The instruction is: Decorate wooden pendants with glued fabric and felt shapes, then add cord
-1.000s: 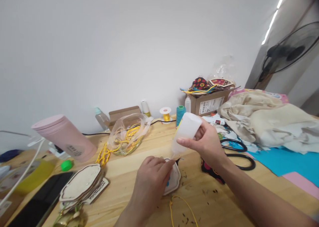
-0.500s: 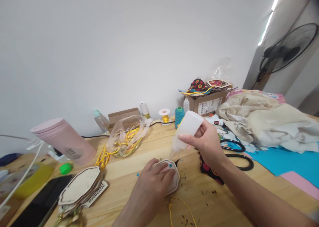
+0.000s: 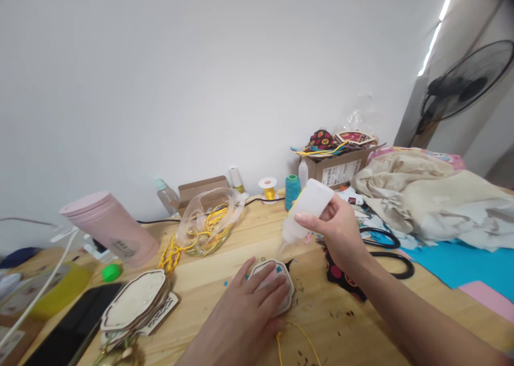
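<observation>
My left hand [image 3: 251, 304] lies flat with its fingers spread across a small scalloped plaque [image 3: 287, 280], pale with a wooden rim. Blue bits show on the plaque's face, and much of it is hidden under the fingers. My right hand [image 3: 343, 229] is closed around a translucent white squeeze bottle [image 3: 315, 199]. The bottle is tilted, its thin nozzle pointing down to the left, just above the plaque's far edge. A loop of yellow cord [image 3: 299, 328] lies on the table by the plaque.
Black-handled scissors [image 3: 395, 264] and patterned dark fabric [image 3: 341, 277] lie beyond my right forearm. To the left are stacked plaques [image 3: 134, 302], a phone [image 3: 72, 323] and a pink tumbler [image 3: 112, 227]. Thread spools [image 3: 293, 192] and a filled cardboard box [image 3: 341, 168] stand against the wall.
My left fingers have straightened and spread more over the plaque. The right hand still holds the squeeze bottle at nearly the same tilt. The whole view has shifted slightly.
</observation>
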### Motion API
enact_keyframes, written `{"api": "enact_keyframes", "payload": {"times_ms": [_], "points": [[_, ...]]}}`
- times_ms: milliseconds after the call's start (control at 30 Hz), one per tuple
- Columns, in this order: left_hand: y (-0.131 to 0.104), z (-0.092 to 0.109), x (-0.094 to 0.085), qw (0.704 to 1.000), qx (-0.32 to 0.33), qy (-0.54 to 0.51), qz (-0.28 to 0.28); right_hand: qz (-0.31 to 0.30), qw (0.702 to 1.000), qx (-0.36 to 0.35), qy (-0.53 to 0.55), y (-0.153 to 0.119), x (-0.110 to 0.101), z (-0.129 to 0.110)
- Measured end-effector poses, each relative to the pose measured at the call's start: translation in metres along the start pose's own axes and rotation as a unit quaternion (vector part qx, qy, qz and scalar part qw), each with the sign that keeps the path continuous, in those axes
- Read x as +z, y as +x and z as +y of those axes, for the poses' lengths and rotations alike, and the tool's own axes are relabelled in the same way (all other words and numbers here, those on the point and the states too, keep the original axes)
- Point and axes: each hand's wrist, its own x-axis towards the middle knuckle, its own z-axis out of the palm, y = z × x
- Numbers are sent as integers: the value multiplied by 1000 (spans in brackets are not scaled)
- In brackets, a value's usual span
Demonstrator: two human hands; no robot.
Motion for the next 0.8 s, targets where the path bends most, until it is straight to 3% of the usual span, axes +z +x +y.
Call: {"api": "enact_keyframes", "payload": {"times_ms": [100, 200, 267, 333, 400, 467, 600, 700, 800], "points": [[-1, 0, 1, 996, -31, -78, -14, -3, 1000, 12, 7, 0, -1, 2], [-4, -2, 7, 982, -65, -174, 21, -1, 1000, 19, 21, 0, -1, 4], [-7, -8, 9, 956, -122, -254, 83, 7, 999, 32, 39, 2, -1, 5], [-10, -17, 6, 908, -202, -324, 172, 19, 995, 64, 71, 5, -2, 3], [-14, -32, 1, 859, -283, -340, 256, 27, 988, 106, 109, 10, -3, 1], [-19, -48, -4, 839, -347, -300, 294, 21, 979, 150, 133, 17, -3, 0], [-31, -69, 1, 848, -370, -264, 272, -46, 971, 204, 116, 23, -4, 7], [-38, -70, 11, 865, -349, -258, 251, -77, 966, 219, 115, 16, -4, 19], [-40, -65, 16, 895, -297, -244, 225, -65, 960, 237, 130, 7, -7, 26]]}}
